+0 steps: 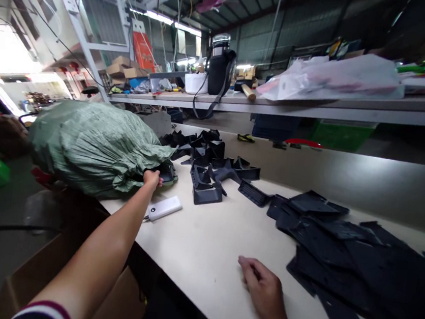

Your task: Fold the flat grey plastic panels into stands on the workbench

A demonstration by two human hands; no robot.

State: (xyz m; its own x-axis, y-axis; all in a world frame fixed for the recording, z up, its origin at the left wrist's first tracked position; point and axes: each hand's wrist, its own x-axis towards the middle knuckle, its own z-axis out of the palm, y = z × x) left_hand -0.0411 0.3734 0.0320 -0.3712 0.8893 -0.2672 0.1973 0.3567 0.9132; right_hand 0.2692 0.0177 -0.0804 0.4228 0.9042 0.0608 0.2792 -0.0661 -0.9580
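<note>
My left hand reaches to the mouth of a big green woven sack, its fingers closed at a dark part that shows in the opening; what they grip is too small to make out. Over the pale tabletop, near its front edge, my right hand has its fingers curled in, with nothing seen in them. Black angular plastic parts lie loose beyond the sack's mouth. To the right of my right hand spreads a pile of flat black parts.
A white power bank lies by my left forearm. Behind the table runs a shelf with a black bottle holder, a wooden-handled tool and plastic-wrapped goods. An open cardboard box stands below the front edge.
</note>
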